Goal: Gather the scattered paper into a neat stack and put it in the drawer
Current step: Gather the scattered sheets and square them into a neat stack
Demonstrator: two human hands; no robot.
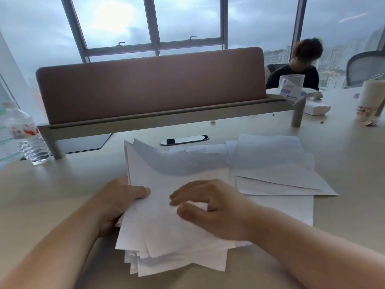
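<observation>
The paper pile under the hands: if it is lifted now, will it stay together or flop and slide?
The paper pile will probably flop: its far sheets already curl upward. Sheets may slide apart, since the edges are fanned and uneven. The left hand grips only one side, while the right hand lies on top.

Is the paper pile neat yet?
No, messy. The paper pile has corners poking out unevenly, and loose sheets lie beside it.

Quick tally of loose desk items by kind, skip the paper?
Water bottle: 1
Paper cup: 1
White box: 1
Clear container: 1
Total: 4
</observation>
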